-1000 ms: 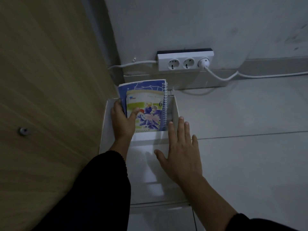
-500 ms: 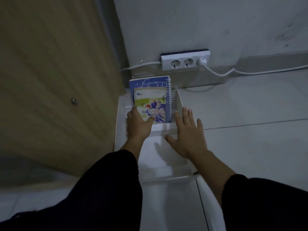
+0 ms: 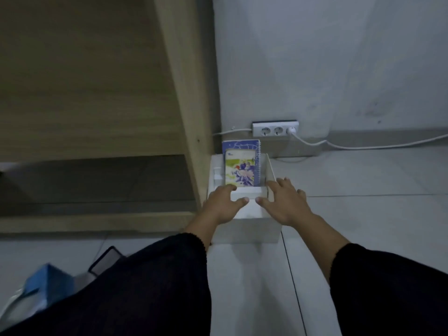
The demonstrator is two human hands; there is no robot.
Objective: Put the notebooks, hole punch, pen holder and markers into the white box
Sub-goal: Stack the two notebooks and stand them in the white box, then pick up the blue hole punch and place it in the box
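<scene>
Two notebooks [image 3: 242, 166] standing upright in one white cardboard box [image 3: 249, 229], just beyond the fingers; left hand [image 3: 221, 206] and right hand [image 3: 286, 202] spread flat on its rim.

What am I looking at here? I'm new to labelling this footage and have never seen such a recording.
There is no machine: a person wears a camera on the head, looking forward and down at their own two bare hands, so the dark sleeves at the bottom are their arms. A white box stands on the tiled floor beside a wooden cabinet. Two notebooks stand upright at its far end, a spiral-bound blue one behind a smaller illustrated one. The left hand and right hand rest on the box's rim, holding nothing. A power strip lies by the wall.
</scene>
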